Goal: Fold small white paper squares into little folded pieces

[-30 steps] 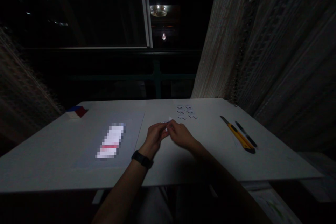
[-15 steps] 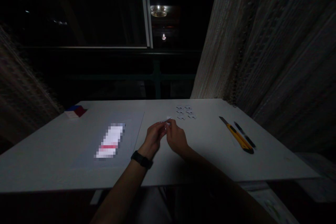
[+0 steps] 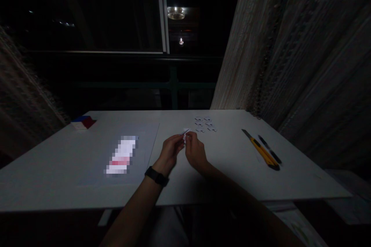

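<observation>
My left hand [image 3: 171, 148], with a dark watch on its wrist, is closed on a small folded piece of white paper [image 3: 186, 131]. On the other side, my right hand [image 3: 196, 149] pinches the same paper between thumb and fingers. The paper's upper edge shows above the fingertips; its lower part is mostly hidden. Just beyond the hands, several small folded white paper pieces [image 3: 209, 124] lie in two columns on the table.
On the white table [image 3: 228, 166], a yellow box cutter [image 3: 264, 150] and a dark pen [image 3: 269, 149] lie at the right. A glowing, pixelated phone-shaped screen [image 3: 123, 154] rests on a pale sheet [image 3: 149, 139] at the left. Behind it is a colored cube [image 3: 82, 122].
The paper in my hands has turned slightly, and more of it shows above the fingertips. My right hand has shifted a little; the other things stay in place.
</observation>
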A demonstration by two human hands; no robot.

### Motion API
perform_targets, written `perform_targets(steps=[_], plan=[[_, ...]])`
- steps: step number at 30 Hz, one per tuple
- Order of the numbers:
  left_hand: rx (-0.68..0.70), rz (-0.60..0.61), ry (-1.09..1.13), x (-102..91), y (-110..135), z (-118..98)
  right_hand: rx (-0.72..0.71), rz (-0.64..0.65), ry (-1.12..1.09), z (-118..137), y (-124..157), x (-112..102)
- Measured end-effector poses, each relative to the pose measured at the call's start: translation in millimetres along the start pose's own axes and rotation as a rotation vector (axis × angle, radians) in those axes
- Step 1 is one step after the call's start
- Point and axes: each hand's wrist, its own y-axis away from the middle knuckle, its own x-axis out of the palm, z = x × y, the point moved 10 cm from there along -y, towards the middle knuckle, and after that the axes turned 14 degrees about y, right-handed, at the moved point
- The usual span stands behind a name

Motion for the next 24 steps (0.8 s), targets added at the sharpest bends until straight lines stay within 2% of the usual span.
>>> perform_targets(steps=[18,24], plan=[[0.014,0.021,-0.003,1.9,1.9,-1.3,-0.051,-0.03,-0.144,-4.0,0.2,1.4],[0.017,-0.015,0.003,-1.7,2.0,-2.1,-0.052,-0.039,-0.132,-1.3,1.3,-1.2]])
